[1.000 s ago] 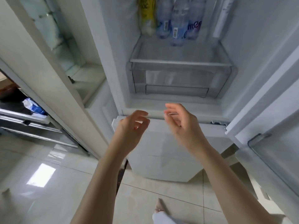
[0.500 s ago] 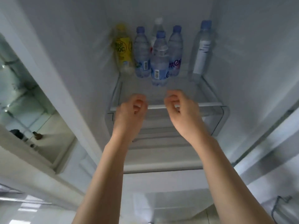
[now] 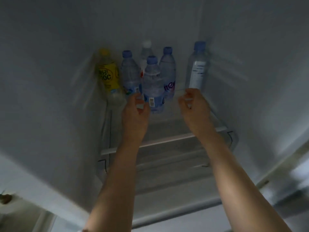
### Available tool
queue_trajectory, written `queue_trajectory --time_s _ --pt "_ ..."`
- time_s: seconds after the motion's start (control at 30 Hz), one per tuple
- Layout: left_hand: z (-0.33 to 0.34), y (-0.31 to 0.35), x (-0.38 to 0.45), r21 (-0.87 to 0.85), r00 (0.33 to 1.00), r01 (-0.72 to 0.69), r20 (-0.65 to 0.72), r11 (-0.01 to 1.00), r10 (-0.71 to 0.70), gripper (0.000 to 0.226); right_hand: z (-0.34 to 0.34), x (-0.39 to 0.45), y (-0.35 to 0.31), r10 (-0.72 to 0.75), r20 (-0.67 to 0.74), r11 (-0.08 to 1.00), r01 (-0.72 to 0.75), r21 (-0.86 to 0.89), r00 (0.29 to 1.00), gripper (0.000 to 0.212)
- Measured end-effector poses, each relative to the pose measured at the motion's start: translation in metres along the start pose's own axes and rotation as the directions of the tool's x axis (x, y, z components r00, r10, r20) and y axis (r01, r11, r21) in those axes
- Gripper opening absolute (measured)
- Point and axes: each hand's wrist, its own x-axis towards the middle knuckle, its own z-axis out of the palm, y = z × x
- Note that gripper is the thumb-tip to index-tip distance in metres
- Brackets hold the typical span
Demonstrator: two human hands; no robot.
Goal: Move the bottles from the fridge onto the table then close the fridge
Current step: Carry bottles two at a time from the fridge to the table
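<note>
Several bottles stand on a glass shelf (image 3: 167,140) inside the open fridge. A yellow-labelled bottle (image 3: 108,76) is at the left. Beside it stand blue-capped water bottles (image 3: 130,74), (image 3: 153,84), (image 3: 168,71), with a white-capped bottle (image 3: 146,51) behind them. A taller clear bottle with a white label (image 3: 197,66) stands apart at the right. My left hand (image 3: 135,113) reaches in with loosely curled fingers, just left of the front water bottle, holding nothing. My right hand (image 3: 194,108) hovers just below the tall bottle, fingers curled, empty.
The fridge's white side walls (image 3: 50,81) close in on both sides. A clear drawer (image 3: 167,164) sits under the shelf. The view is dim and blurred.
Both hands have moved up and deeper into the fridge, past the shelf's front edge, close to the bottles. The view has tilted upward and darkened.
</note>
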Motion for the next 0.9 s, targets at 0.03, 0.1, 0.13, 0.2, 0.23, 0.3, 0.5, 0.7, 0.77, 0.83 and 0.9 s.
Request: queue_trajectory --time_s 0.03,0.1,0.13,0.2,0.23,0.3,0.5,0.7,0.77,0.83,0.9 --pt "0.005 0.0 0.005 -0.014 1.0 -0.012 -0.024 1.0 0.012 0.037 0.002 0.009 0.006 0.011 -0.035 1.0 -0.01 0.003 0.999 0.039" --pt "0.015 -0.003 0.016 -0.035 0.998 -0.037 -0.059 0.999 0.034 0.037 0.004 0.026 0.016 0.039 -0.096 0.999 -0.038 0.007 0.995 0.047" --pt "0.021 -0.004 0.019 -0.047 0.997 -0.043 -0.072 0.998 0.039 0.037 0.004 0.032 0.021 0.061 -0.114 0.998 -0.061 0.009 0.992 0.052" --pt "0.03 -0.004 0.026 -0.078 0.996 -0.037 -0.088 0.996 0.03 0.042 0.005 0.044 0.029 0.094 -0.131 0.996 -0.092 0.021 0.987 0.058" --pt "0.035 -0.004 0.028 -0.083 0.995 -0.037 -0.095 0.996 0.029 0.047 0.006 0.05 0.034 0.098 -0.142 0.995 -0.095 0.026 0.985 0.06" --pt "0.042 -0.003 0.032 -0.098 0.995 -0.055 -0.089 0.994 0.046 0.054 0.009 0.062 0.042 0.094 -0.165 0.995 -0.088 0.041 0.982 0.063" --pt "0.061 -0.007 0.043 -0.181 0.994 -0.059 -0.104 0.982 0.041 0.064 0.02 0.084 0.052 0.099 -0.172 0.993 -0.086 0.082 0.98 0.073" --pt "0.074 -0.011 0.054 -0.245 0.99 0.022 -0.131 0.969 -0.056 0.079 0.034 0.09 0.063 0.075 -0.181 0.988 -0.049 0.146 0.981 0.08" --pt "0.076 -0.013 0.054 -0.219 0.986 0.02 -0.155 0.976 -0.054 0.082 0.039 0.09 0.067 0.069 -0.203 0.986 -0.037 0.16 0.977 0.08" --pt "0.077 -0.013 0.051 -0.183 0.981 0.008 -0.19 0.983 -0.043 0.083 0.042 0.089 0.069 0.062 -0.218 0.986 -0.025 0.167 0.974 0.076" --pt "0.077 -0.012 0.049 -0.165 0.974 -0.003 -0.224 0.986 -0.034 0.081 0.042 0.089 0.069 0.058 -0.232 0.984 -0.016 0.176 0.971 0.073"
